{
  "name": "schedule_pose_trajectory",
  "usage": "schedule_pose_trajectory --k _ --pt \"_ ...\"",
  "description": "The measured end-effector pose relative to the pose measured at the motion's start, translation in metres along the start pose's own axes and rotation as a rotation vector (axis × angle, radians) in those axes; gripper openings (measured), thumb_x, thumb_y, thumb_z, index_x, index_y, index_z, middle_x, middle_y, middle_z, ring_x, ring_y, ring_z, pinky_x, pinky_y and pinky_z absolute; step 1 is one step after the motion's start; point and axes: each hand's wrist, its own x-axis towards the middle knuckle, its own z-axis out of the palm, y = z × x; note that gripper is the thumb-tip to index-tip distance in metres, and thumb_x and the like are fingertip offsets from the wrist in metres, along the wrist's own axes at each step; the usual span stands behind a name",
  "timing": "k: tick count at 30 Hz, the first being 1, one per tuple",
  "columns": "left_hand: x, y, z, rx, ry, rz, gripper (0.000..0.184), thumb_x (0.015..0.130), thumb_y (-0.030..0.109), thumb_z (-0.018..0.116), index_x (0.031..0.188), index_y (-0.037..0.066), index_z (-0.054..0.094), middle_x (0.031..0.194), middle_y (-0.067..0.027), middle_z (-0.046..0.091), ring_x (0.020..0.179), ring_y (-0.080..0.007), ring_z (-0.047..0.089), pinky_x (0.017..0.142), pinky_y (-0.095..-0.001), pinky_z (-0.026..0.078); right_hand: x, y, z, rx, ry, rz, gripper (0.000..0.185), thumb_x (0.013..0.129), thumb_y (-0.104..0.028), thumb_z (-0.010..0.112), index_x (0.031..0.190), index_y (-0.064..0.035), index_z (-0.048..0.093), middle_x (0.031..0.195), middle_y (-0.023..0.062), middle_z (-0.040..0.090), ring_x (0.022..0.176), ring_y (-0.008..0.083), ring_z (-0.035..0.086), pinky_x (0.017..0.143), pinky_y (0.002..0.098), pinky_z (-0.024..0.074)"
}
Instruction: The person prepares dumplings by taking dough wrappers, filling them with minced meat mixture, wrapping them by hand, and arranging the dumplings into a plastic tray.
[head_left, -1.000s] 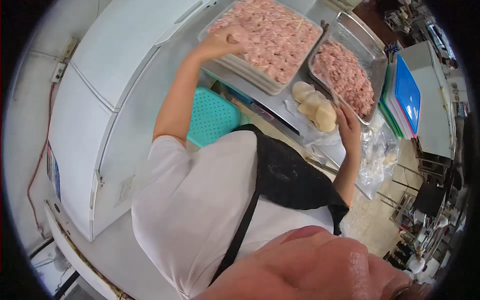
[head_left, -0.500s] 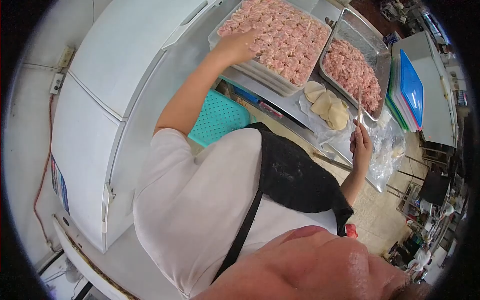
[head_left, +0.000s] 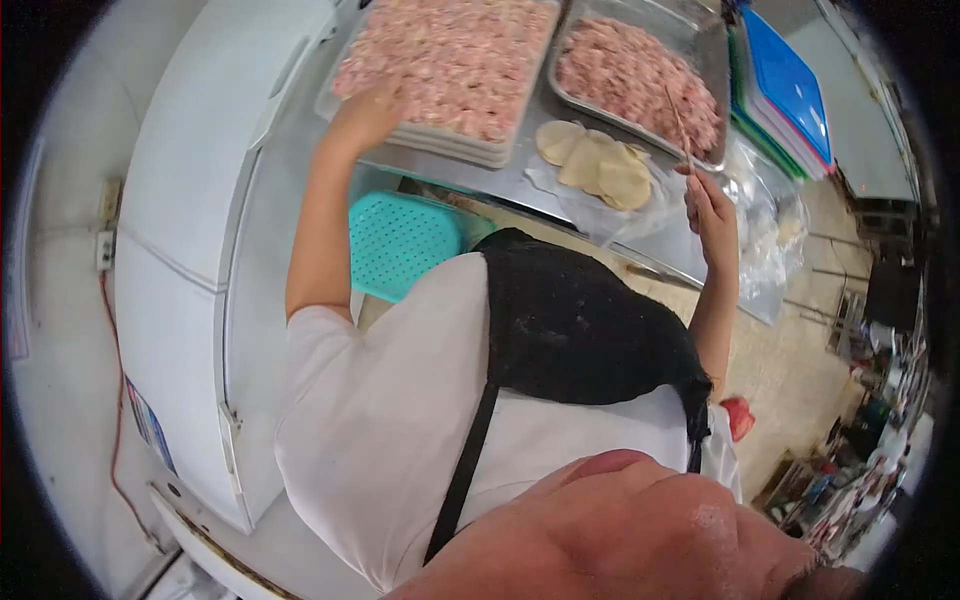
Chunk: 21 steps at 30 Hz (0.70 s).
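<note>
My left hand (head_left: 366, 118) reaches over the near left side of a white tray (head_left: 480, 150) of meat-filled dumplings (head_left: 450, 65). Its fingers are blurred against the pink filling, so their grip is unclear. In my right hand (head_left: 711, 205) is a thin stick-like spreading tool (head_left: 682, 130), its far end over the minced meat (head_left: 640, 75) in a metal pan (head_left: 575, 100). Between the hands lie several round dough wrappers (head_left: 600, 165), fanned out on clear plastic at the table's front edge.
Coloured plastic lids or boards (head_left: 790, 75) stand right of the pan. Crumpled clear plastic bags (head_left: 770, 215) lie on the right of the metal table (head_left: 510, 180). Below it is a turquoise perforated basket (head_left: 400, 240). A white refrigerator (head_left: 180, 180) stands at the left.
The view has shifted, so tray, pan and wrappers appear farther left and higher. My left hand stays at the dumpling tray, and my right hand still holds the tool at the meat.
</note>
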Motion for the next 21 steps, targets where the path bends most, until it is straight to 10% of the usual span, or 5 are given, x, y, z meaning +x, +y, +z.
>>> schedule_pose_trajectory --k 2,5,10,17,21 --pt "-0.005 0.067 -0.03 0.276 -0.135 -0.213 0.041 0.085 0.02 0.05 0.124 0.005 0.051 0.113 -0.0188 0.06 0.106 -0.0358 0.056 0.091 -0.0445 0.043 0.005 -0.003 -0.018 0.054 0.002 0.046 0.032 0.098 -0.029 0.045 0.113 -0.0045 0.06 0.06 -0.0075 0.036 0.049 0.0015 0.03 0.043 0.0185 0.0223" --pt "0.009 0.135 0.005 -0.068 0.192 0.16 0.032 0.086 0.022 0.054 0.111 0.003 0.06 0.112 -0.0168 0.061 0.105 -0.0329 0.057 0.091 -0.0409 0.044 0.018 0.016 -0.051 0.026 -0.019 0.046 0.035 0.099 -0.033 0.044 0.111 -0.0053 0.061 0.06 -0.0071 0.036 0.049 0.002 0.031 0.043 0.0189 0.0225" --pt "0.064 0.236 0.141 -0.327 -0.05 0.433 0.033 0.087 0.025 0.053 0.111 0.003 0.061 0.109 -0.0168 0.062 0.104 -0.0326 0.057 0.091 -0.0404 0.045 0.029 0.025 -0.1 -0.164 -0.062 0.016 0.036 0.097 -0.035 0.047 0.105 -0.0049 0.065 0.059 -0.0035 0.04 0.053 0.0075 0.039 0.05 0.0248 0.0339" --pt "0.086 0.297 0.202 0.076 0.034 0.318 0.027 0.082 0.023 0.059 0.104 0.008 0.065 0.098 -0.0117 0.062 0.097 -0.0287 0.058 0.083 -0.0436 0.044 0.076 0.012 -0.164 -1.203 -0.122 -0.33 0.032 0.088 -0.033 0.054 0.088 -0.0035 0.067 0.081 0.0196 0.065 0.076 0.0299 0.066 0.064 0.0404 0.0512" --pt "0.083 0.293 0.214 0.023 0.169 0.351 0.024 0.076 0.023 0.065 0.096 0.01 0.066 0.088 -0.0083 0.06 0.09 -0.0279 0.056 0.075 -0.0432 0.042 0.135 0.039 -0.162 -1.455 -0.039 -0.643 0.025 0.082 -0.026 0.057 0.073 -0.0057 0.068 0.072 0.0153 0.066 0.067 0.0283 0.067 0.056 0.0391 0.052"
